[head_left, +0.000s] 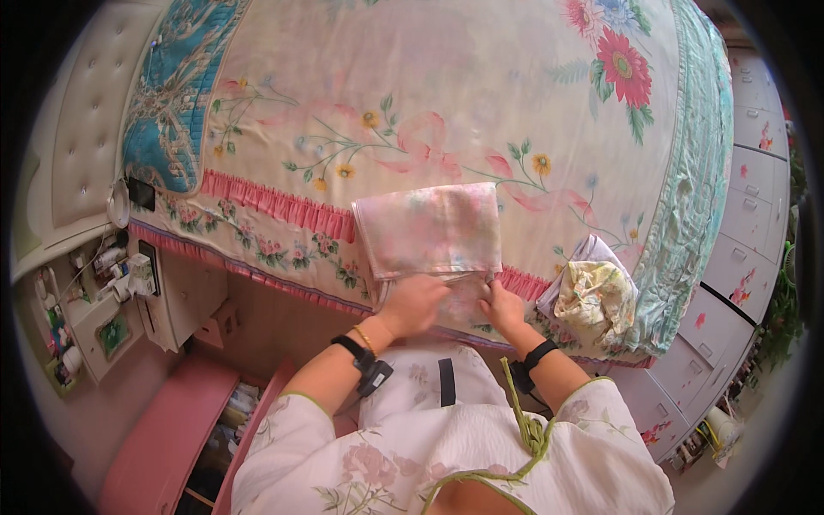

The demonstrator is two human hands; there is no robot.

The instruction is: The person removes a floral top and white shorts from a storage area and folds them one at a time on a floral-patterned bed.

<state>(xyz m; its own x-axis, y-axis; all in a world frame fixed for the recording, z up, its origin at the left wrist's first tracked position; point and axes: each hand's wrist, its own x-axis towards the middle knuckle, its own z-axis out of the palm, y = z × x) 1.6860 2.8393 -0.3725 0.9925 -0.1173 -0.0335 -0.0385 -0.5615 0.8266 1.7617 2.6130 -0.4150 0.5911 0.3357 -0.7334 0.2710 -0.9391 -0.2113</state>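
Observation:
A pale pink floral cloth (429, 228), perhaps a pillowcase, lies folded into a rough rectangle at the near edge of the bed. Its near part hangs toward my lap. Curled over that near edge is my left hand (414, 304), with its fingertips partly hidden against the fabric. My right hand (503, 306) pinches the near right corner between thumb and fingers. To the right, a crumpled yellow floral cloth (592, 296) rests on a pale lavender one, apart from both hands.
A floral bedspread (343, 223) with pink ruffles covers the bed before me. At the far left are a teal pillow (176, 94) and a tufted headboard (90, 112). A cluttered bedside table (180, 296) and an open pink drawer unit (176, 429) stand left; white drawers (747, 215) line the right.

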